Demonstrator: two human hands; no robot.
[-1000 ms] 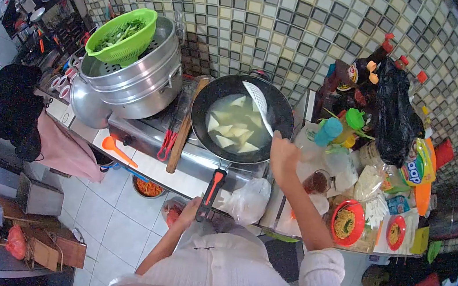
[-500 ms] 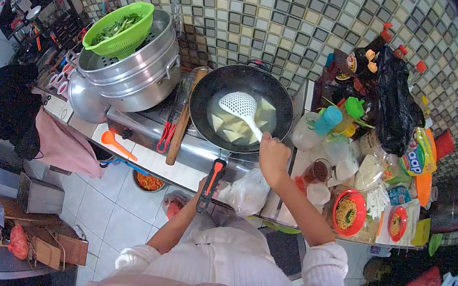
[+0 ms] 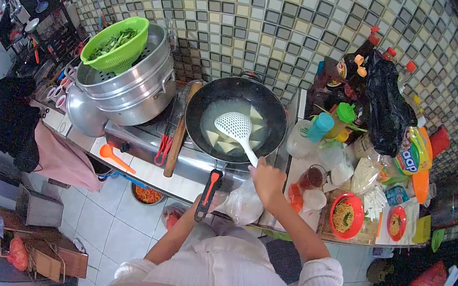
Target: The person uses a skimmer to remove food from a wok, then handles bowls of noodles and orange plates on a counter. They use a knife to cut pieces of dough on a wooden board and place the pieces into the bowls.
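My right hand [image 3: 268, 179] is closed around the handle of a white slotted spoon [image 3: 233, 126]. The spoon's perforated head lies over the black wok [image 3: 201, 93], which holds liquid and several pale triangular pieces [image 3: 256, 113]. Near the wok's black and orange handle [image 3: 210, 190] is my left hand [image 3: 200, 203], mostly hidden behind it, so its fingers cannot be made out. A plastic bag [image 3: 245, 204] hangs at the counter edge between my hands.
Left of the wok are a wooden stick [image 3: 177, 141], red tongs [image 3: 164, 148] and a steamer pot [image 3: 131, 91] bearing a green basket [image 3: 115, 45]. An orange spoon [image 3: 117, 158] lies in front. Bottles, a jug [image 3: 299, 140] and red bowls [image 3: 347, 216] stand at the right.
The slotted spoon has shifted slightly within the wok, and the pale pieces lie differently around it. The whole view has moved a little, with the counter lower in it.
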